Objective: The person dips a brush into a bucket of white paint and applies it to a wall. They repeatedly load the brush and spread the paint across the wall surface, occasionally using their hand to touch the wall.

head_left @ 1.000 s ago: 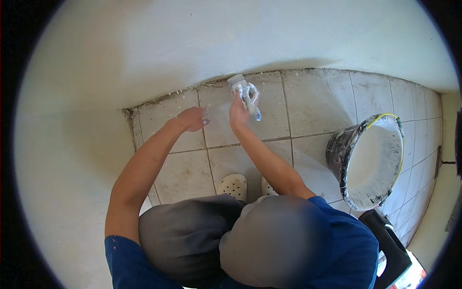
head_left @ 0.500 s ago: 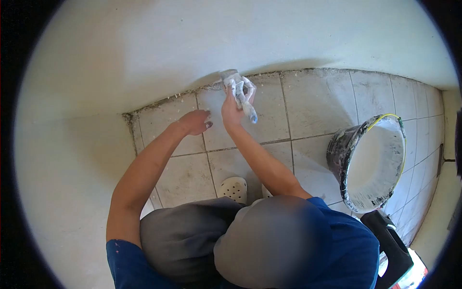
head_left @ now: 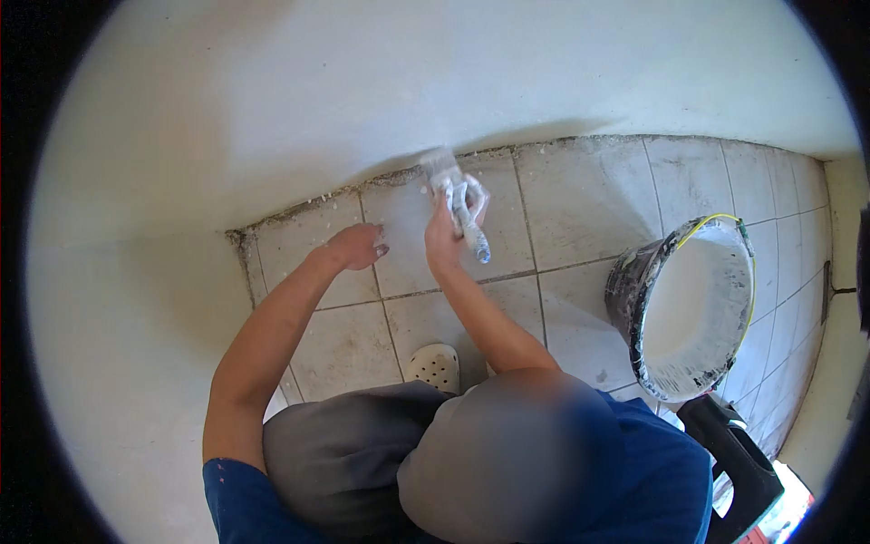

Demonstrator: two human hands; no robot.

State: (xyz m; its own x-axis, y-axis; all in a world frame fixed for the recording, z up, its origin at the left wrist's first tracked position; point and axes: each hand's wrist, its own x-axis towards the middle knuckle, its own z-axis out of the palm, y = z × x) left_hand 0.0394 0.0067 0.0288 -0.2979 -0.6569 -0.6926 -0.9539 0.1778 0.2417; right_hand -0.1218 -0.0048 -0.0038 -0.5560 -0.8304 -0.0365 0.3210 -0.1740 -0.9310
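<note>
My right hand (head_left: 444,227) is closed around a paintbrush (head_left: 475,238) thickly smeared with white paint. Its bristles, blurred by motion, point at the foot of the white wall (head_left: 362,100), right where it meets the floor. White paint also coats the fingers that grip it. To the left, my left hand (head_left: 356,247) hovers over the floor tiles with its fingers loosely bent and a little apart, nothing visible in them. Dark smudges show on its fingertips.
A black bucket (head_left: 625,288) of white paint, with a yellow handle (head_left: 707,227), stands tilted in view on the right. Behind it lies a black plastic object (head_left: 739,462). A cream clog (head_left: 435,365) is on the tiled floor (head_left: 580,204). Grime lines the wall's base.
The paintbrush in my right hand has come down slightly, away from the wall and toward me. My left hand has shifted a little down and left in view.
</note>
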